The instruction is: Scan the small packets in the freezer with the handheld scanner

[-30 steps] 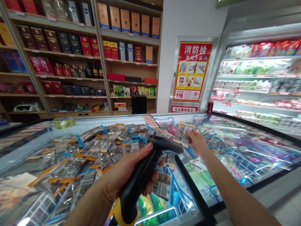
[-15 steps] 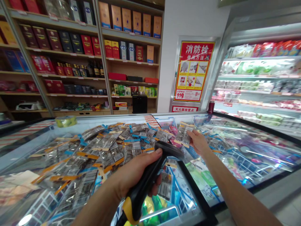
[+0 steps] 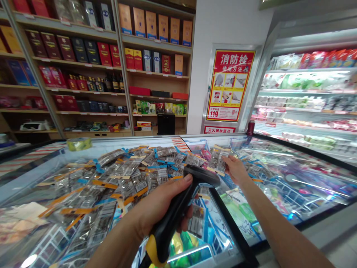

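My left hand [image 3: 156,206] is wrapped round the grip of a black and yellow barcode scanner [image 3: 178,208], whose head points away from me over the freezer lid. My right hand [image 3: 236,169] reaches forward and pinches a small clear packet [image 3: 218,161] with a barcode label and orange strip, holding it up just beyond the scanner's head. A wide heap of similar clear packets [image 3: 117,178] with orange and blue strips lies spread on the glass lid of the chest freezer [image 3: 234,208], mostly to the left of both hands.
The chest freezer's black frame [image 3: 315,152] runs along the right. A roll of tape [image 3: 79,143] sits at the lid's far left. Wooden shelves of boxed goods [image 3: 92,56] stand behind, a red fire notice [image 3: 229,85] hangs on the wall, and an open chiller [image 3: 309,93] is at right.
The scanner and my left hand dropped slightly and shifted a little right. My right hand keeps the packet in nearly the same place.
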The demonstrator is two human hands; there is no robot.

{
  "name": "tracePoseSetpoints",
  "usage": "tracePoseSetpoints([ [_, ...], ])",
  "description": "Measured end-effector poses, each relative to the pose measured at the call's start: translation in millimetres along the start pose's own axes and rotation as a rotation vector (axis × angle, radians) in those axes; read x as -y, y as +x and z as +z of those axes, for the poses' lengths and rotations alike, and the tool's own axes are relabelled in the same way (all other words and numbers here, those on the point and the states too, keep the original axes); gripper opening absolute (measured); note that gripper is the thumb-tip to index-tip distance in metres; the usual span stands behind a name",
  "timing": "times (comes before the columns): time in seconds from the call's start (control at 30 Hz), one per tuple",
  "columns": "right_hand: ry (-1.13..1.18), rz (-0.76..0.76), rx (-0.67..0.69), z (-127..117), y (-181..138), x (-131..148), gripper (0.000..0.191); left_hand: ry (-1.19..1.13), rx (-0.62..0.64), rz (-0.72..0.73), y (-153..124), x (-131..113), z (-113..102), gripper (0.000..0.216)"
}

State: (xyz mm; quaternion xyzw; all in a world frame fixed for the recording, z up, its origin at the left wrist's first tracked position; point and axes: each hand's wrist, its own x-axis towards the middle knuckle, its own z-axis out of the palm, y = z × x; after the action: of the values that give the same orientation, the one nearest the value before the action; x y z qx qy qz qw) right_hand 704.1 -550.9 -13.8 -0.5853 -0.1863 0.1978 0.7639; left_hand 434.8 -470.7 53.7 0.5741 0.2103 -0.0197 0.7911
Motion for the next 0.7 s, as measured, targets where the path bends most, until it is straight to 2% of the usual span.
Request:
tracePoseSetpoints([
  [0.43, -0.008, 0.016, 0.005, -0.4, -0.7, -0.7, 0.019, -0.049, 0.007, 0.098, -3.1, -2.5, 0.9, 0.041],
  [0.7, 0.011, 0.009, 0.0, -0.3, -1.2, -0.7, 0.013, -0.047, -0.014, 0.083, -3.5, -2.8, 2.5, 0.038],
])
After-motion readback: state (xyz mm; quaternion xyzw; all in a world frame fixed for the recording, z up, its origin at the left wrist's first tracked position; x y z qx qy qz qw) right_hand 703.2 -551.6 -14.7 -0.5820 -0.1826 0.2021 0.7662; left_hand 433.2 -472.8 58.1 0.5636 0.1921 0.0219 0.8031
